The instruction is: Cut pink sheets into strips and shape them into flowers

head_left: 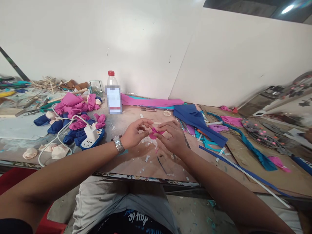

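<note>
A small pink rolled piece (pixel 154 130), with a loose pink part hanging below it, is held between my two hands above the table (pixel 131 164). My left hand (pixel 136 132), with a metal watch at the wrist, pinches its left side with thumb and fingertips. From the right, my right hand (pixel 172 136) closes thumb and fingers on the same piece. Small white scraps and a dark thin strip lie on the table under and in front of the hands. Behind them rest a pair of small scissors (pixel 148 110) and a tape ring (pixel 167 113).
Pink and blue rolled bundles (pixel 73 104) lie at the left beside a power strip (pixel 92 139) with a white cable. A bottle (pixel 111 79) stands behind. Blue fabric (pixel 195 117) and strips lie right, with a teal strip (pixel 240 136) farther over. Another person's hand (pixel 309 135) shows far right.
</note>
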### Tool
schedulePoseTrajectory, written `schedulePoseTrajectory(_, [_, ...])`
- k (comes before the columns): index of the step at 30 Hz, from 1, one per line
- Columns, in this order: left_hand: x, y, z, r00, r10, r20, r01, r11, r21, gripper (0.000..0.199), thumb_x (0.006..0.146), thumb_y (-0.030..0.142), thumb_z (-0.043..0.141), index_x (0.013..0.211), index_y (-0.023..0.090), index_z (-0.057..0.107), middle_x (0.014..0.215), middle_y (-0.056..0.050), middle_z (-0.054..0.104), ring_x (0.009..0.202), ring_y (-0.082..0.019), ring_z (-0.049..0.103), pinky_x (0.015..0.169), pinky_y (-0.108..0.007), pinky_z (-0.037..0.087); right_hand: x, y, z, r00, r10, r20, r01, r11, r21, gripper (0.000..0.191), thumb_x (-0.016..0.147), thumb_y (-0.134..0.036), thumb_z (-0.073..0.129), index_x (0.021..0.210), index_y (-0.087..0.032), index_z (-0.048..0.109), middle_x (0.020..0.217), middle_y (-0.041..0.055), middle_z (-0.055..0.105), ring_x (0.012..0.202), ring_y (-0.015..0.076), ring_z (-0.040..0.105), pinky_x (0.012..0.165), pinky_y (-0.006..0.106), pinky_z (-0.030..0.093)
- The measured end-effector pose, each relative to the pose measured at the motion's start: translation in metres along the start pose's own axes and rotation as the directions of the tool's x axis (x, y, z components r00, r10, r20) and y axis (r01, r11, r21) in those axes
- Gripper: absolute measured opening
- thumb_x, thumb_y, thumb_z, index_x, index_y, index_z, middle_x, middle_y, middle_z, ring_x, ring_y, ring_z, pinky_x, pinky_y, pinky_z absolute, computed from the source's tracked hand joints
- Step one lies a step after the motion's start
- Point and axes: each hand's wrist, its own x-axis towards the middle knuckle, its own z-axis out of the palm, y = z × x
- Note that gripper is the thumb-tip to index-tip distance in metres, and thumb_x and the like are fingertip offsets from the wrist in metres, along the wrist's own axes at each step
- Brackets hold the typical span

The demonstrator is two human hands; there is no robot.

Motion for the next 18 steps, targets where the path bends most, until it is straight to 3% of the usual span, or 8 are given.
schedulePoseTrajectory(5, [-0.0012,0.0021,0.0,1.0,0.007,0.019,-0.008,0.999,0.032,0.03,0.089,0.035,0.072,0.113,0.017,0.065,0.102,-0.009,0.073,0.092,-0.017,0.068,0.08,-0.03,0.05,0.0026,-0.0042,-0.0011,1.0,0.013,-0.001,-0.013,1.0,0.003,0.02,0.087,-0.044,0.076,0.086,-0.025,0.068,0.088,0.0022,0.076,0.087,0.0227,0.071,0.091,0.044,0.043])
schedulePoseTrajectory(10, [-0.0024,0.0047,-0.0019,0.994,0.047,0.102,-0.058,0.993,0.106,0.03,0.091,0.035,0.069,0.116,0.018,0.068,0.116,-0.012,0.072,0.103,-0.021,0.067,0.088,-0.034,0.05,0.0042,-0.0067,-0.0019,0.998,0.038,0.043,-0.037,0.999,-0.019,0.024,0.088,-0.048,0.073,0.088,-0.025,0.065,0.087,0.0019,0.076,0.082,0.0215,0.068,0.087,0.042,0.041])
schedulePoseTrajectory(15, [-0.0026,0.0036,-0.0002,0.99,0.034,0.139,-0.04,0.999,0.035,0.031,0.091,0.036,0.07,0.116,0.018,0.067,0.121,-0.012,0.069,0.1,-0.019,0.066,0.086,-0.032,0.051,0.0024,-0.0042,0.0003,0.997,0.041,0.068,-0.04,0.999,-0.011,0.026,0.087,-0.048,0.075,0.092,-0.024,0.065,0.085,0.0008,0.075,0.078,0.0204,0.067,0.089,0.042,0.038])
schedulePoseTrajectory(18, [-0.0023,0.002,0.0012,0.989,0.0,0.145,0.002,1.0,-0.017,0.033,0.093,0.039,0.068,0.119,0.018,0.063,0.114,-0.011,0.07,0.096,-0.018,0.067,0.085,-0.031,0.051,0.0023,-0.0039,0.0007,0.997,0.038,0.074,-0.038,0.999,0.003,0.028,0.087,-0.05,0.074,0.09,-0.024,0.065,0.083,0.0006,0.074,0.077,0.0204,0.066,0.089,0.042,0.038])
